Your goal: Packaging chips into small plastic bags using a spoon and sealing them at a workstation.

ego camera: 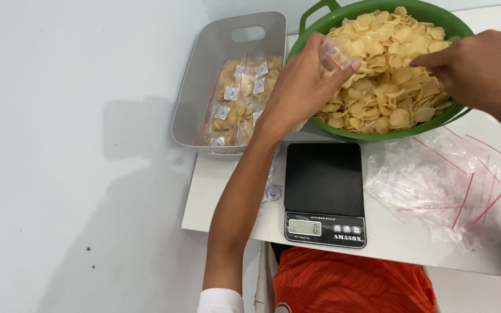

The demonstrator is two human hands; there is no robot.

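The left hand (302, 87) is pinching a small clear bag (334, 58) open at the rim of the green basin (436, 17), while the right hand (482, 66) – fingers loosely curled, holding nothing I can make out – is raking crackers (389, 87) toward it; the black scale (324, 194) is waiting just below – filled bags are lying in the grey tray (204, 75)

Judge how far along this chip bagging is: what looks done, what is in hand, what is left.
Done: filled bags lie in the grey tray. In hand: the left hand holds an open bag at the green bowl, while the right hand reaches into the chips. Left: the bowl looks full, empty bags wait, and the scale is bare.
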